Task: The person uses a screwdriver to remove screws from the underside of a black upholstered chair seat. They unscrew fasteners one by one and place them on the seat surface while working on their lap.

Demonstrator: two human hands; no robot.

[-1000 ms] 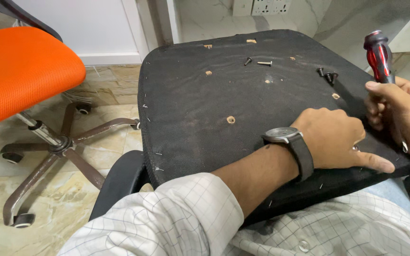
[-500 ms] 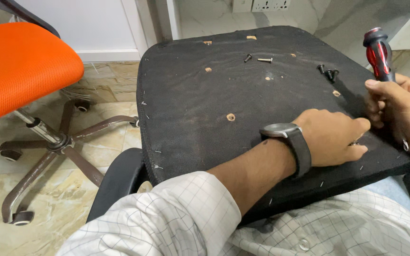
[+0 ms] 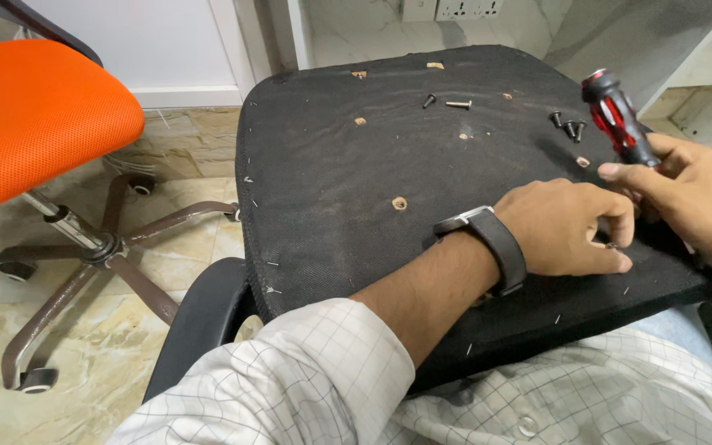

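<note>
while the upturned black seat base (image 3: 356,165) rests across the person's lap at frame centre, the left hand (image 3: 570,227) lies curled at its lower right, fingertips pinching a small metal piece, likely a screw. the right hand (image 3: 694,194) is closed around a red and black screwdriver (image 3: 617,119). several screw holes appear empty; loose screws (image 3: 570,128) lie upper right, suggesting fastening remains. an orange chair (image 3: 35,115) stands upper left, not obstructing.

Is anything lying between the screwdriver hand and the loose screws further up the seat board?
Nothing visible does. The right hand holds the screwdriver just beside the black screws, with bare seat board between; the left hand rests lower.
</note>
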